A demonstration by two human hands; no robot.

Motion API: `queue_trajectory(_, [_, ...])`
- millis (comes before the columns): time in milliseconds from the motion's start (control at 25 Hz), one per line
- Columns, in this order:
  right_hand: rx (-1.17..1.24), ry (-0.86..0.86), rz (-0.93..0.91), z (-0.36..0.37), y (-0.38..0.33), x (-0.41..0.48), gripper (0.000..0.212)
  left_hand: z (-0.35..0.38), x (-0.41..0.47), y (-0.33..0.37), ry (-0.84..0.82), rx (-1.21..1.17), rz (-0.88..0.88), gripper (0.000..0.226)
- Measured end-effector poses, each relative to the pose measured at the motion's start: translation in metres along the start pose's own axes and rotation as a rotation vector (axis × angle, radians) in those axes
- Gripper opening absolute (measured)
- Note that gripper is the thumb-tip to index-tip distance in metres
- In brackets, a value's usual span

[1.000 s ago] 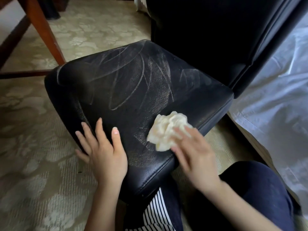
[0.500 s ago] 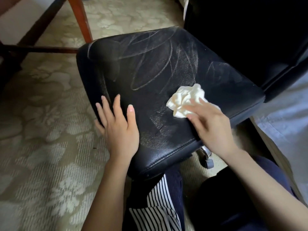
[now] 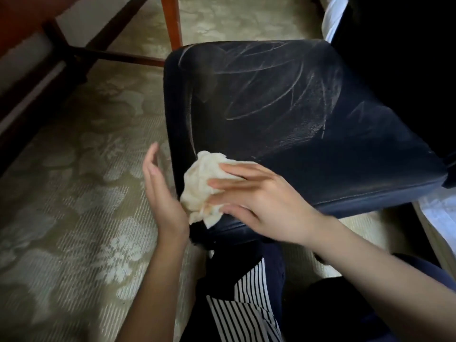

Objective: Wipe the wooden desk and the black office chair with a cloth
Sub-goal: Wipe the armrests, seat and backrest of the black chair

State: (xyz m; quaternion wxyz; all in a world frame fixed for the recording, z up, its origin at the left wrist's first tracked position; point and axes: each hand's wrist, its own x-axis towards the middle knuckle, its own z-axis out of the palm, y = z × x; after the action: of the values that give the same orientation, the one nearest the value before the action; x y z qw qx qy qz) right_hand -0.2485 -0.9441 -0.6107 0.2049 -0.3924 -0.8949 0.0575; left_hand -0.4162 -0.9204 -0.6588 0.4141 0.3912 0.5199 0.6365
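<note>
— Fingers, left hand (image 3: 160,193)?
— Straight and close together, hand edge-on, palm turned toward the chair's (image 3: 296,107) side. Holding nothing. The heel of the palm is just beside the cloth (image 3: 199,186); contact cannot be told.
— Up and left of those fingertips?
— Desk (image 3: 171,23): one red-brown leg and dark rails on a patterned carpet (image 3: 74,193), well apart from the hand.
— The cloth?
— One piece, white, crumpled. It sits between the two hands on the near left corner of the chair seat, its lower end over the seat edge.
— Right hand (image 3: 266,208)?
— Fingers (image 3: 237,169) stretched flat and slightly spread, lying on top of the cloth and pressing it to the seat. Not curled round it. Somewhat blurred.
— Beyond those fingertips?
— Seat: black, marked with pale curved streaks. Backrest: dark, up and to the right.
— Further right?
— Sheet (image 3: 436,213): white, below the seat's right edge.
— Under the wrists?
— Striped garment (image 3: 246,314), on the person's lap.
</note>
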Motion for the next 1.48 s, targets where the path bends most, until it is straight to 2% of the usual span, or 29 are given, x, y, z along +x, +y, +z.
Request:
queue_trajectory(80, [0.015, -0.082, 0.020, -0.002, 0.008, 0.030, 0.025, -0.009, -0.028, -0.009, 0.054, -0.002, -0.123, 0.058])
queue_trajectory(160, [0.028, -0.166, 0.139, -0.007, 0.025, 0.061, 0.024, -0.007, -0.055, -0.011, 0.024, 0.018, -0.206, 0.068])
queue_trajectory(320, [-0.044, -0.192, 0.293, -0.005, 0.051, 0.102, 0.027, 0.000, -0.068, -0.011, -0.017, 0.146, -0.192, 0.070])
queue_trajectory(400, [-0.051, -0.182, 0.224, -0.004, 0.048, 0.095, 0.025, -0.004, -0.066, -0.013, -0.017, 0.176, -0.113, 0.062])
queue_trajectory(520, [0.099, -0.173, 0.051, -0.017, 0.030, 0.056, 0.021, -0.009, -0.066, -0.022, -0.059, 0.165, -0.014, 0.066])
queue_trajectory(640, [0.176, -0.260, -0.086, -0.029, 0.022, 0.021, 0.020, -0.013, -0.066, -0.028, -0.137, 0.184, 0.061, 0.090])
queue_trajectory(760, [0.193, -0.347, -0.130, -0.033, 0.025, 0.018, 0.032, -0.018, -0.063, -0.029, -0.217, 0.174, 0.015, 0.121])
queue_trajectory(920, [0.121, -0.394, -0.164, -0.018, 0.022, 0.055, 0.036, -0.017, -0.066, -0.032, -0.153, 0.239, -0.039, 0.134])
queue_trajectory(1000, [-0.011, -0.392, -0.164, -0.004, 0.018, 0.080, 0.030, -0.017, -0.070, -0.035, -0.126, 0.234, -0.089, 0.136])
queue_trajectory(1080, [-0.125, -0.378, -0.067, 0.007, 0.013, 0.102, 0.028, -0.019, -0.071, -0.034, -0.130, 0.234, -0.140, 0.134])
queue_trajectory(1200, [-0.214, -0.346, 0.010, 0.016, 0.008, 0.112, 0.029, -0.026, -0.064, -0.026, -0.209, 0.231, -0.155, 0.123])
queue_trajectory(1400, [0.011, -0.341, -0.116, -0.001, 0.007, 0.062, 0.032, -0.035, -0.057, -0.004, -0.266, 0.423, -0.167, 0.100])
queue_trajectory(1480, [0.104, -0.312, -0.117, -0.014, 0.011, 0.035, 0.030, -0.037, -0.056, 0.001, -0.285, 0.470, -0.190, 0.101])
